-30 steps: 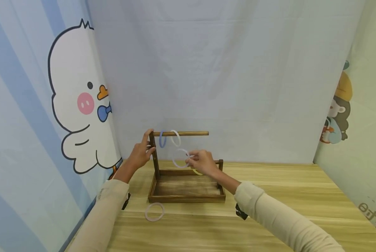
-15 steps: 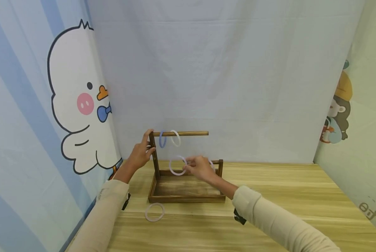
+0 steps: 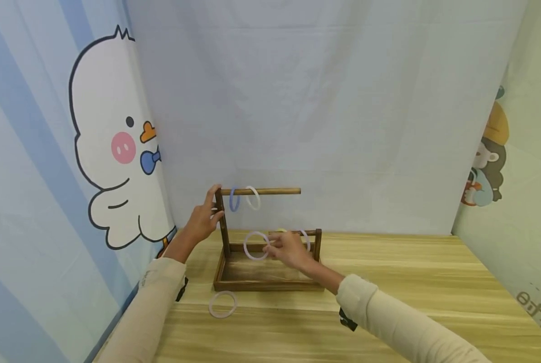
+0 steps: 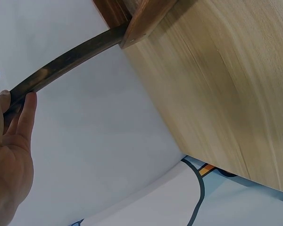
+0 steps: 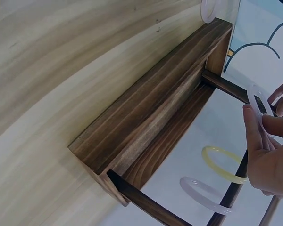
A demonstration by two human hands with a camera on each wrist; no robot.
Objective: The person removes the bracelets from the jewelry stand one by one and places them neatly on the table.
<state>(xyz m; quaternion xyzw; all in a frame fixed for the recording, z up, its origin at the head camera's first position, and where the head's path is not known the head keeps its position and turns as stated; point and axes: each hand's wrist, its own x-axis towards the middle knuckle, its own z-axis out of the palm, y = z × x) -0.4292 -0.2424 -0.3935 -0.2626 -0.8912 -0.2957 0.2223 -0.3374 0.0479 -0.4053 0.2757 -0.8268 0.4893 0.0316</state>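
Pale lilac ring (image 3: 245, 246) is pinched between thumb and fingers of the right hand (image 3: 289, 249), near the free end of the stand's lower rod (image 5: 232, 194). The left hand (image 3: 201, 223) grips the top of the upright post (image 3: 225, 238). A blue ring (image 3: 231, 201) and a white ring (image 3: 258, 197) hang above; a yellow ring (image 5: 218, 173) hangs on the lower rod. Another ring (image 3: 210, 305) lies on the bench (image 3: 388, 302).

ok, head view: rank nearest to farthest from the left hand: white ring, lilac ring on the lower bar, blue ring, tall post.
1. Tall post: touching the left hand.
2. Blue ring: on the top bar, near the post.
3. White ring: same bar, right of blue.
4. Lilac ring: on the lower bar, rightmost of the four.
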